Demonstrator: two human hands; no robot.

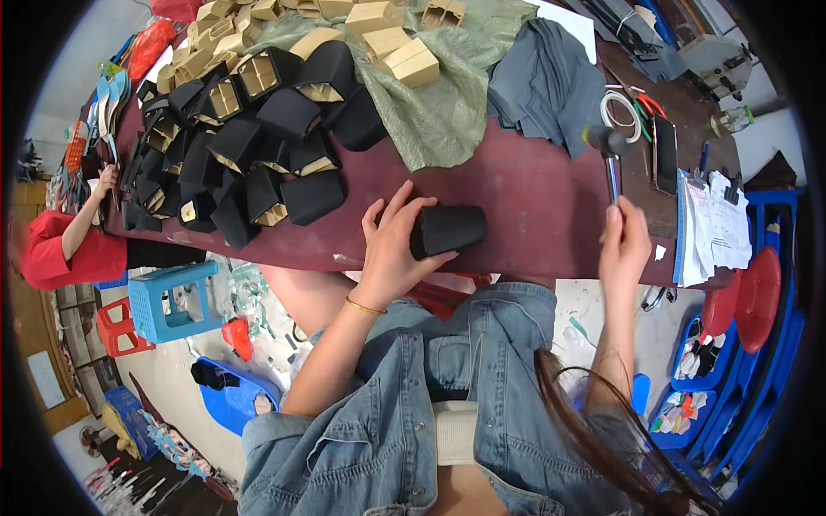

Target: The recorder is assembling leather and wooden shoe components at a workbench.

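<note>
My left hand [397, 236] is closed around the rear end of a black-covered heel block [456, 228], with the thumb on its near side and the fingers behind it. The block lies on its side on the dark red tabletop [533, 206] close to the near edge. To the right, my right hand [625, 243] grips a hammer [613, 172] by its handle. The hammer's dark, rounded head points away from me, near a pile of grey material pieces [546, 86].
Many black-covered blocks [288, 113] are heaped at the left, with bare tan blocks [411, 62] behind on a green sheet [430, 120]. A phone [664, 155], a white coil [621, 116] and papers [710, 224] lie right. A person in red [64, 249] works at far left.
</note>
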